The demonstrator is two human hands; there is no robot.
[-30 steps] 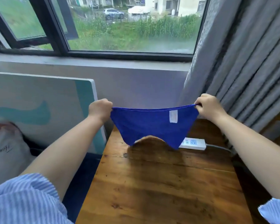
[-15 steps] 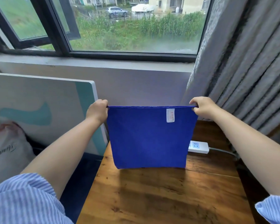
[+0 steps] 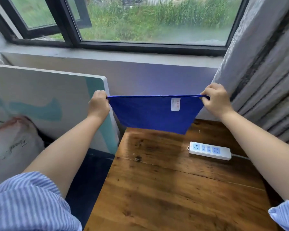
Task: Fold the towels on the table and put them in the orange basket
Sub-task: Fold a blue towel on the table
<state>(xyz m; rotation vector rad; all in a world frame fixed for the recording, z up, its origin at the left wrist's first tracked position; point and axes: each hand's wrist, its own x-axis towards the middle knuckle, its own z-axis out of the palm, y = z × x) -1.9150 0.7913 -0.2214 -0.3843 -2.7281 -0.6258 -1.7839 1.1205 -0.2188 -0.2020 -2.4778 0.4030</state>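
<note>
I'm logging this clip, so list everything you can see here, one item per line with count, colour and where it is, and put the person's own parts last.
towel: one, blue with a white label, held stretched in the air above the far end of the table
table: one, brown wood, centre and right foreground
power strip: one, white, lying on the table at the right, cable running off right
window: one, black frame, top, greenery outside
curtain: one, grey, right side
board: one, white with teal shapes, leaning at the left
pillow: one, whitish with script lettering, far left
orange basket: none in view
sleeves: two, blue and white stripes, bottom corners
left hand: pinches the towel's top left corner
right hand: pinches the towel's top right corner
</note>
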